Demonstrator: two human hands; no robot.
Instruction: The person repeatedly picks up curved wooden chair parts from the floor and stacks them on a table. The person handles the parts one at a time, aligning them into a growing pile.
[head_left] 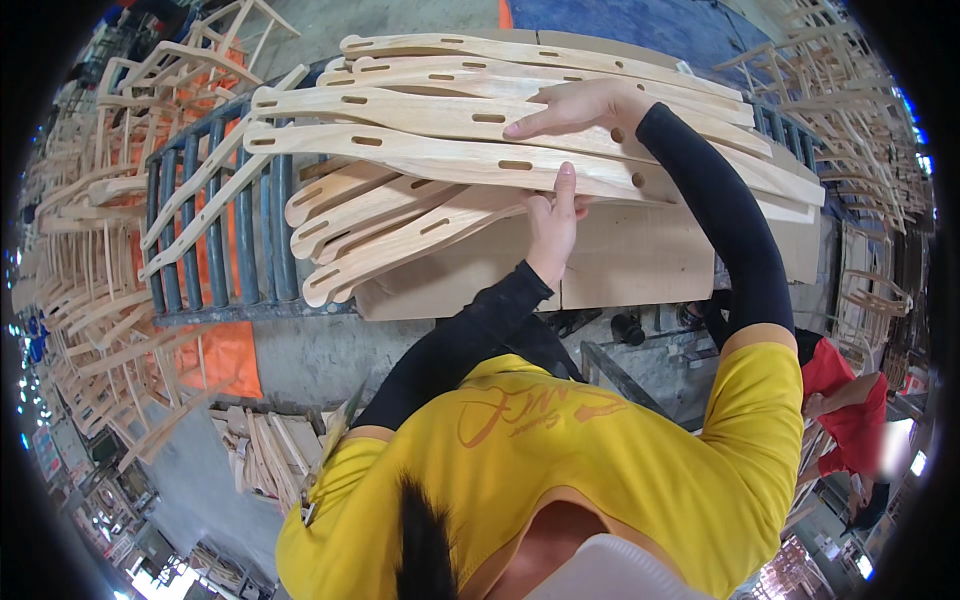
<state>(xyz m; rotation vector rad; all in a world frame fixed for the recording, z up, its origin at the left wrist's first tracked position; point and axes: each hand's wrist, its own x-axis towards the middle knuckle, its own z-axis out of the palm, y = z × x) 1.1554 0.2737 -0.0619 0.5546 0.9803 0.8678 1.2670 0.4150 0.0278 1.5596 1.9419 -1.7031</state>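
My left hand [555, 228] grips the nearest long wooden chair leg [430, 150], thumb on its face and fingers beneath. This pale leg is curved, with slots and a round hole. Just beyond it lies a second slotted chair leg [420, 112]. My right hand [585, 105] closes on that one from its far edge, with the thumb across its face; its other fingers are partly hidden. More such legs [520, 62] lie side by side behind them. Under and nearer than the held leg is a fanned pile of slotted legs [390, 235].
The pieces rest on cardboard [640, 255] over a blue-grey slatted metal rack [225, 225]. Wooden frames [90, 260] crowd the left side, more [850, 110] the right. Wood offcuts [270, 450] lie on the floor. A person in red [850, 390] is at the lower right.
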